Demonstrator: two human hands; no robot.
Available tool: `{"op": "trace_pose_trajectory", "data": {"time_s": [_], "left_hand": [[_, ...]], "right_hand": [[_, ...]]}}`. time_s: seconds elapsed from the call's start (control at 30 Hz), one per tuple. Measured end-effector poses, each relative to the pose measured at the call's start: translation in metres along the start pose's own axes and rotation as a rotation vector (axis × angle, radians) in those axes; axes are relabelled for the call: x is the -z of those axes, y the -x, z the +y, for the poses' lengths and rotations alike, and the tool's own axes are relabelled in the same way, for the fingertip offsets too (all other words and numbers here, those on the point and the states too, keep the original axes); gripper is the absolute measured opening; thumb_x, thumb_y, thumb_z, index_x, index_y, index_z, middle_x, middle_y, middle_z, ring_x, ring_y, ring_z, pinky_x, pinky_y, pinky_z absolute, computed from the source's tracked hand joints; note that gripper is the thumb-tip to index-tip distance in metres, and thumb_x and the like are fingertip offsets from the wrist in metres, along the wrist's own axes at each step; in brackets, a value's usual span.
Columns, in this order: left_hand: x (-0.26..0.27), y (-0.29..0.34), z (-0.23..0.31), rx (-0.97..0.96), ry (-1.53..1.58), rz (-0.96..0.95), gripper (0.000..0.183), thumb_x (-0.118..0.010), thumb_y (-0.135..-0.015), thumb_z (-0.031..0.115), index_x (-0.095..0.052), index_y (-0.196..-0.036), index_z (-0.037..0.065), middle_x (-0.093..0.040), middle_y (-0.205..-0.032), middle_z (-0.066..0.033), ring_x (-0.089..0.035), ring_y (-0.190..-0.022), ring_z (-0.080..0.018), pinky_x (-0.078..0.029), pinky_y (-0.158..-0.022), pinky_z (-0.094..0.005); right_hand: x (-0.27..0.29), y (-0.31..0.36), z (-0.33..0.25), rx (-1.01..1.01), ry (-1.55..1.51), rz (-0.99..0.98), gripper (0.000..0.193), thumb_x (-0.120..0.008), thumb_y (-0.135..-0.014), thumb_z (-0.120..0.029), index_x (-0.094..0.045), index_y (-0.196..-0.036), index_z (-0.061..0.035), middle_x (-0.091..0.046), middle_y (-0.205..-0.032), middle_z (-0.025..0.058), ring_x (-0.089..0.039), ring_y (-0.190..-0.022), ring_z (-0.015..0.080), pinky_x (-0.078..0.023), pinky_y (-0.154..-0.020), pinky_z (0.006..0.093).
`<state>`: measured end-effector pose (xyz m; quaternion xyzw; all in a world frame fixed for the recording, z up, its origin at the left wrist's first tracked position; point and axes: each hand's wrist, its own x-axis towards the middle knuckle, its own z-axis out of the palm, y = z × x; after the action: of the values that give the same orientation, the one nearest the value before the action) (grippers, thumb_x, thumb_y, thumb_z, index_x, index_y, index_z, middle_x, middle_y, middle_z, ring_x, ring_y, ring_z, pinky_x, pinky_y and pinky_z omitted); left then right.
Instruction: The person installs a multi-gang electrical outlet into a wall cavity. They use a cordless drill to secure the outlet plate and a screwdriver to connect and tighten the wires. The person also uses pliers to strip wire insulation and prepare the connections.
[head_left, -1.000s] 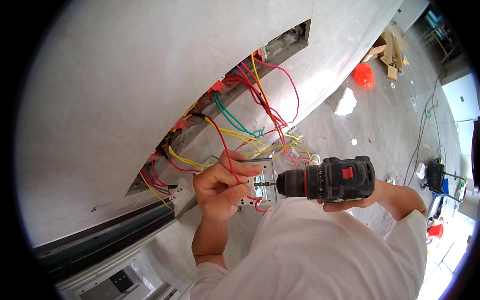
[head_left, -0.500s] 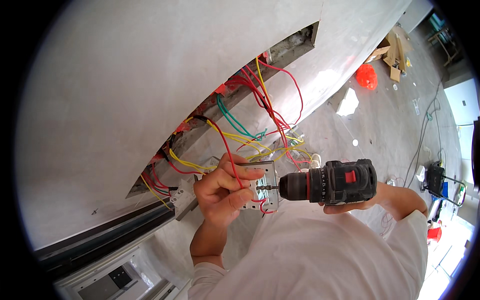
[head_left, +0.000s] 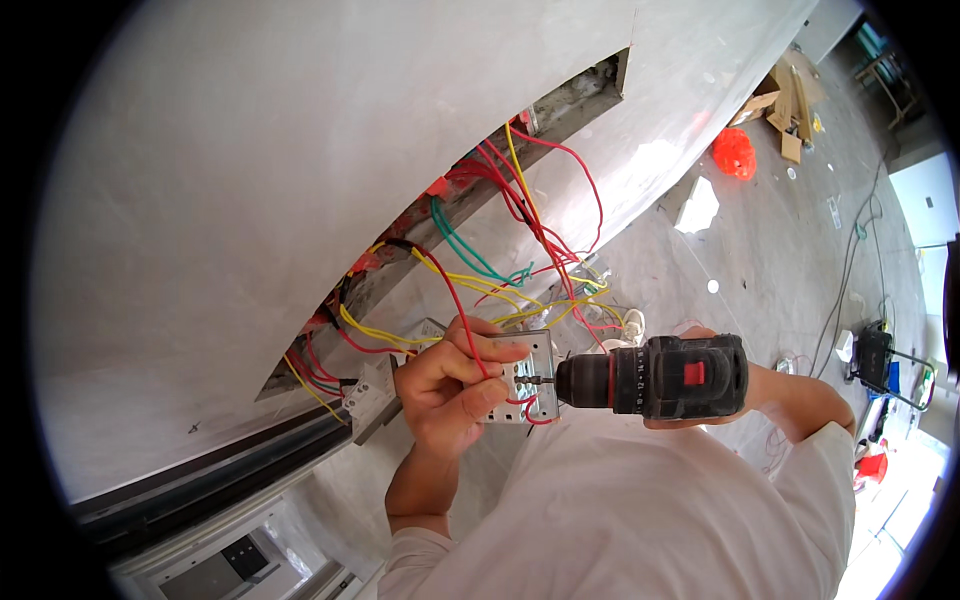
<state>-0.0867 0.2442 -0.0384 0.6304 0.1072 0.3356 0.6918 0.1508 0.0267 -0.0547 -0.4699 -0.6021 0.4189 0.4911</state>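
Observation:
My left hand (head_left: 448,388) grips a wall switch plate (head_left: 543,375) from its left side, with the terminal side showing. A red wire (head_left: 462,315) runs from the wall down over my fingers to it, and a short red loop curls at the plate's lower edge. My right hand (head_left: 690,422) is wrapped around a black cordless drill (head_left: 697,376), mostly hidden beneath its body. Its bit (head_left: 535,380) points left and its tip meets the terminals. Another wired switch plate (head_left: 372,400) hangs left of my left hand.
A long slot (head_left: 580,100) in the grey wall holds red, yellow and green wires (head_left: 470,245) that hang out. On the floor to the right are a red bag (head_left: 735,155), cardboard (head_left: 790,105), a white piece (head_left: 697,205), cables and a black work light (head_left: 875,355).
The drill has rolled and dropped slightly, its body turned a little in my right hand. My left hand and the plate have shifted slightly right and down. The bit stays at the terminals.

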Motion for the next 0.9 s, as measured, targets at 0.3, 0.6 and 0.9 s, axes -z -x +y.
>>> {"op": "trace_pose_trajectory", "data": {"time_s": [0.3,0.6,0.9], "left_hand": [[0.004,0.003,0.005,-0.015,-0.036,-0.002,0.01,-0.064,-0.071,-0.004,-0.061,-0.08,0.0,-0.076,-0.1,-0.0287,-0.067,-0.089,-0.0239,-0.041,-0.105,-0.0484],[-0.027,0.012,0.0,0.298,0.613,0.049,0.022,-0.06,-0.083,0.005,-0.059,-0.105,0.001,-0.06,-0.123,-0.0247,-0.06,-0.121,-0.0373,-0.049,-0.105,-0.0519],[-0.052,0.02,0.0,0.282,0.591,0.133,0.032,-0.065,-0.09,0.007,-0.056,-0.12,0.002,-0.049,-0.136,-0.0143,-0.05,-0.13,-0.0343,-0.045,-0.108,-0.049]], "right_hand": [[0.014,0.003,-0.018,-0.17,0.047,-0.039,0.053,-0.097,-0.07,-0.021,-0.074,-0.117,-0.0082,-0.074,-0.111,0.0052,-0.07,-0.107,0.0226,-0.047,-0.101,0.0371],[-0.018,-0.015,-0.02,-0.034,-0.252,0.164,0.101,-0.095,-0.065,-0.04,-0.046,-0.146,-0.006,-0.047,-0.154,0.0193,-0.042,-0.147,0.0344,-0.036,-0.118,0.0511],[-0.061,-0.043,-0.006,0.056,-0.527,0.336,0.082,-0.099,-0.069,-0.015,-0.044,-0.13,-0.013,-0.042,-0.155,0.0224,-0.035,-0.151,0.0339,-0.028,-0.123,0.0497]]}}
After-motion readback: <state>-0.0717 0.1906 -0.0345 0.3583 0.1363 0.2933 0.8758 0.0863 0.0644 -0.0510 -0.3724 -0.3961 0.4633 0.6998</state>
